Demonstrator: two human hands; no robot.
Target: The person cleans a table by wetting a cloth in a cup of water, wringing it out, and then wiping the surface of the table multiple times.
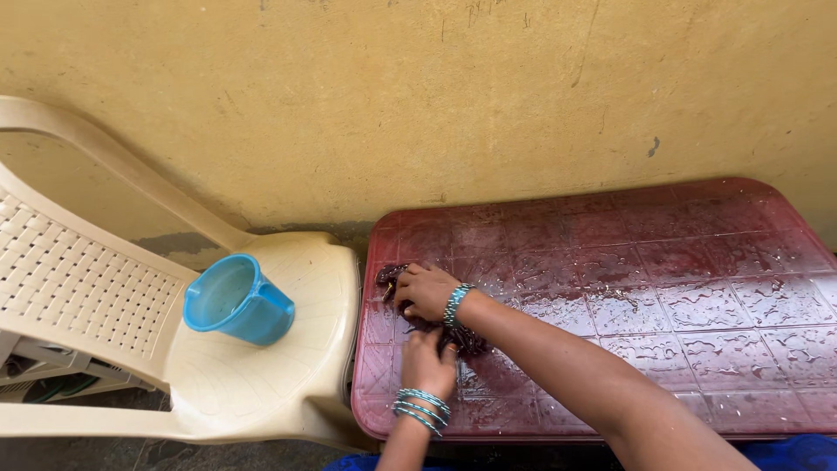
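Hands: two, both on one dark wet cloth [427, 327] near the left edge of the red worktop [697, 288] | left hand [428, 362] closed on cloth, bangles at wrist | right hand [427, 290] pressing it, fingers curled, grip probably closed | one blue jug [235, 301] on one cream plastic chair [261, 375], beside worktop's left edge | worktop wet.

Head view, steeply downward, close
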